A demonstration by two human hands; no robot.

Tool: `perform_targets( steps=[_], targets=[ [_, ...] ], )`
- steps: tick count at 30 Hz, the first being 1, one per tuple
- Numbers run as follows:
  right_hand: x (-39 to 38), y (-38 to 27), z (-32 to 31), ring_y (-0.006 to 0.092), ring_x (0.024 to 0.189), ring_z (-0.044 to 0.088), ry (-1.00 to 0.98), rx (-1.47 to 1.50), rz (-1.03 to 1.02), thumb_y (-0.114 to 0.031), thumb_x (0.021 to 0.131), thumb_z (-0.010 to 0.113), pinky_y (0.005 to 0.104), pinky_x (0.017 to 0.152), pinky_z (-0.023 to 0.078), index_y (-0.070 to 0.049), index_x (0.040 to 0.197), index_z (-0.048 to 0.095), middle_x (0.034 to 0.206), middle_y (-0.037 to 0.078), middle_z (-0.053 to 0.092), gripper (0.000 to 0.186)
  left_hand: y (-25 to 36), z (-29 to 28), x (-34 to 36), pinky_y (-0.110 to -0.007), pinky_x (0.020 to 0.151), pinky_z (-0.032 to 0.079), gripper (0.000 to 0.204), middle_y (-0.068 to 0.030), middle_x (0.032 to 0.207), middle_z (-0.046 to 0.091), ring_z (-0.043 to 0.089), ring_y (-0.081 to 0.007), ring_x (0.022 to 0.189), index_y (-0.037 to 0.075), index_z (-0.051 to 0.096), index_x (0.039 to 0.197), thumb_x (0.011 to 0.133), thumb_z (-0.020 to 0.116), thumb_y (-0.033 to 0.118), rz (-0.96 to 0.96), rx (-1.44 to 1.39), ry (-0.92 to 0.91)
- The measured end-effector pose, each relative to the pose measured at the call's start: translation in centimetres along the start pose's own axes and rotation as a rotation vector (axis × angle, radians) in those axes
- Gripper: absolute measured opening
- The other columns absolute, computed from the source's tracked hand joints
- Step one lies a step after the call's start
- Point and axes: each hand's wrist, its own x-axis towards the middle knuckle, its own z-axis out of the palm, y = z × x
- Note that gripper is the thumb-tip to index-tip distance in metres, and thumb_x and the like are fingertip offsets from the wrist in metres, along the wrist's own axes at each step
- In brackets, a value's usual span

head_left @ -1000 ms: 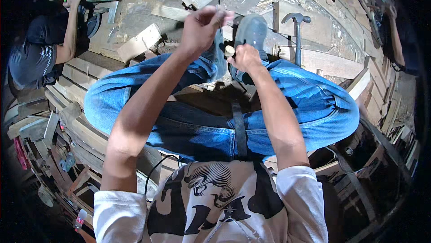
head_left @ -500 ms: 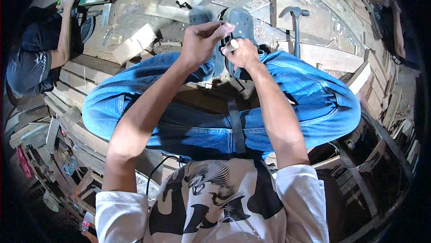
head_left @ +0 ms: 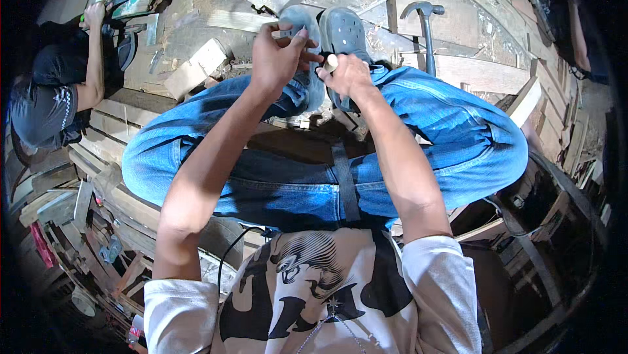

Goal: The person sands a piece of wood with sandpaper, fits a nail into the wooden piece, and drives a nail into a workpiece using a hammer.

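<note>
My left hand (head_left: 278,60) hovers over the left grey perforated clog (head_left: 294,15), thumb raised and fingers apart, with nothing visible held in it. Just to its right, my right hand (head_left: 348,78) is closed around a short pale wooden cylinder (head_left: 331,63), whose far end is partly hidden. Both hands are above my feet, between my bent knees in blue jeans. Beside the right clog (head_left: 343,30) lies a claw hammer (head_left: 428,40), its head away from me and its handle toward me.
Loose planks (head_left: 477,73) and offcuts, including a pale block (head_left: 196,66), surround me. A co-worker (head_left: 46,99) at left grips something among the wood. Another person's arm (head_left: 575,47) shows at far right. Straps (head_left: 536,256) lie at lower right; a black cable runs by my left side.
My left hand has gone from a pinch to parted fingers and shifted slightly left. My right hand, still around the cylinder, has moved slightly up and left.
</note>
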Motion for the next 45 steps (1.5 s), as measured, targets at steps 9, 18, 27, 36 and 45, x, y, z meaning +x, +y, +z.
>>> perform_targets(
  steps=[9,18,27,36,45],
  targets=[
    [1.5,2.0,0.7,0.0362,0.099,0.065,-0.190,0.169,-0.082,-0.050,0.081,0.065,0.0439,0.089,0.051,-0.004,0.103,0.069,0.101,0.022,0.069,0.051,0.6,-0.4,-0.2,-0.031,0.097,0.051,0.040,-0.0181,0.116,0.063,0.062,-0.0230,0.107,-0.010,0.053,0.126,0.088,0.043,-0.011,-0.239,-0.209,-0.314],
    [-0.7,1.0,-1.2,0.0334,0.111,0.059,-0.159,-0.012,-0.168,-0.045,0.084,0.065,0.0431,0.097,0.046,-0.013,0.116,0.065,0.114,0.018,0.064,0.045,-1.2,-0.7,0.0,-0.031,0.093,0.051,0.047,-0.0110,0.112,0.067,0.063,-0.0153,0.102,-0.004,0.059,0.125,0.080,0.074,-0.002,-0.080,0.075,-0.327],
    [1.0,2.2,-0.7,0.0316,0.113,0.058,-0.355,0.029,-0.135,-0.053,0.082,0.066,0.0406,0.099,0.045,-0.018,0.121,0.064,0.117,0.015,0.064,0.052,-2.4,-0.2,-0.1,-0.027,0.079,0.053,0.023,-0.0074,0.092,0.072,0.066,-0.0120,0.084,-0.004,0.069,0.104,0.082,0.071,-0.001,0.049,0.298,-0.419],
    [-0.8,1.7,-2.7,0.0363,0.098,0.065,-0.240,0.169,-0.089,-0.054,0.076,0.072,0.0434,0.089,0.051,-0.009,0.104,0.071,0.102,0.021,0.069,0.053,-2.6,0.0,0.1,-0.026,0.075,0.054,0.018,-0.0072,0.085,0.071,0.065,-0.0118,0.077,-0.003,0.070,0.100,0.091,0.066,0.012,0.004,0.159,-0.371],
    [0.5,1.7,-2.3,0.0346,0.098,0.065,-0.293,0.126,-0.152,-0.043,0.078,0.075,0.0419,0.089,0.051,-0.009,0.104,0.070,0.101,0.020,0.069,0.043,-2.6,0.4,-0.1,-0.028,0.064,0.046,0.026,-0.0053,0.083,0.067,0.057,-0.0104,0.070,-0.002,0.071,0.097,0.093,0.065,0.023,0.221,0.515,-0.246]
  ],
)
